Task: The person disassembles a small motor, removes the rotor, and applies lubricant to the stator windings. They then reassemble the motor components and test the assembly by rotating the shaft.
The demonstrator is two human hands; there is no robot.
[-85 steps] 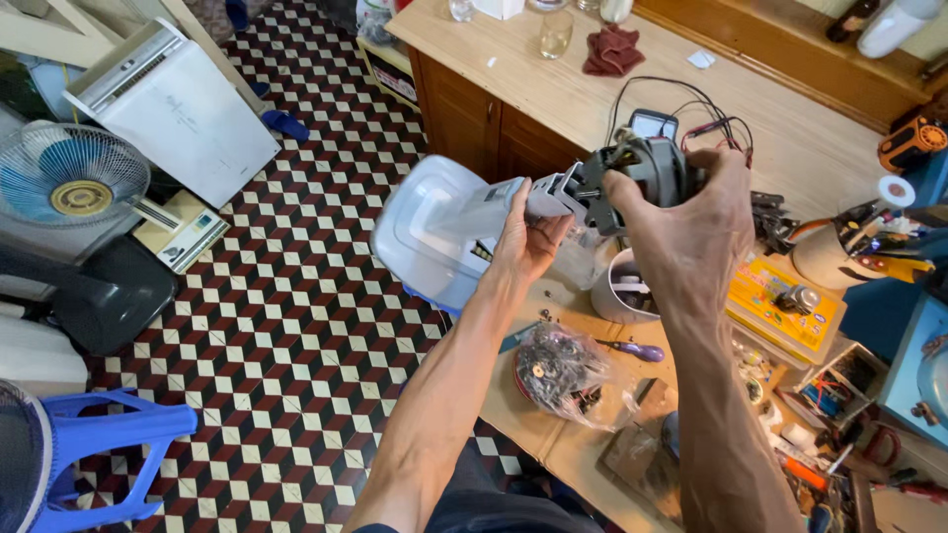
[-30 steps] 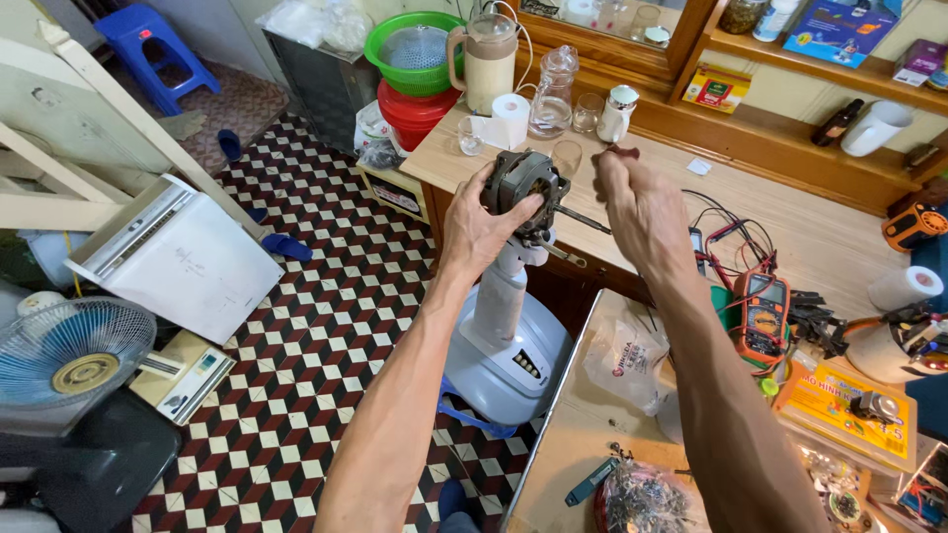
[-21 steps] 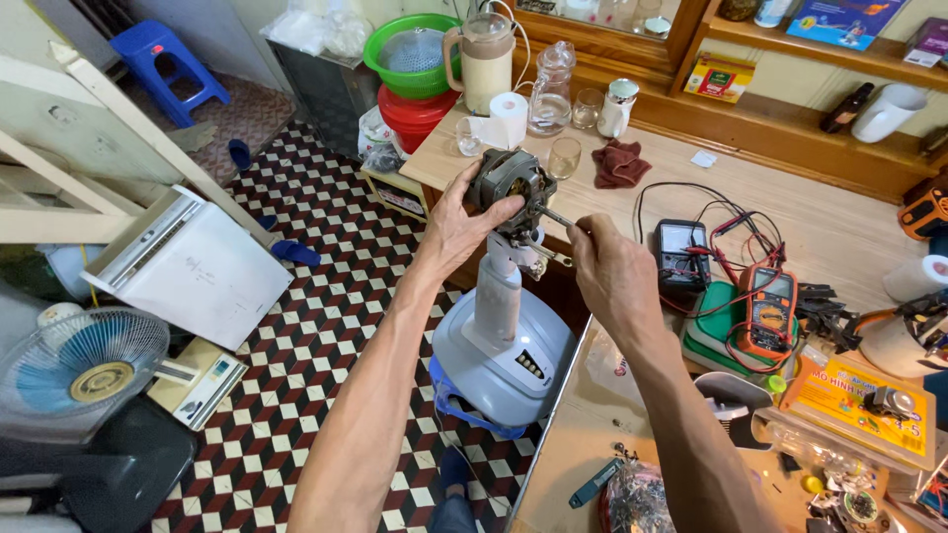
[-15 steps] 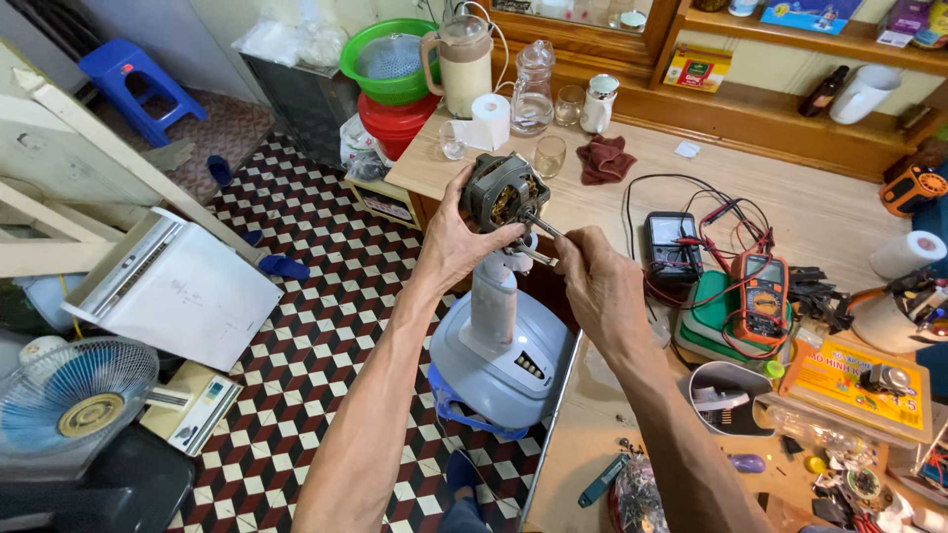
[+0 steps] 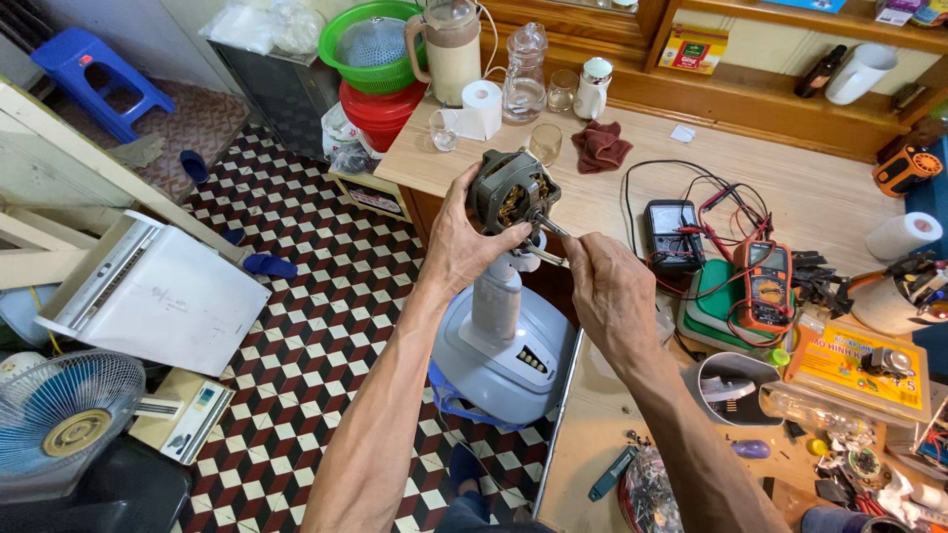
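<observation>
Gripping fan motor (image 5: 511,192) with left hand (image 5: 462,247), right hand (image 5: 610,296) pinching its shaft (image 5: 549,226).

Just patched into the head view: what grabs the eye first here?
Dead centre, the left hand holds a bare fan motor on top of a grey fan stand, while the right hand pinches a thin metal tool at the motor's shaft side. To the right, an orange multimeter and a black meter lie among tangled leads on the wooden bench. Below left runs a bold checkered floor.
</observation>
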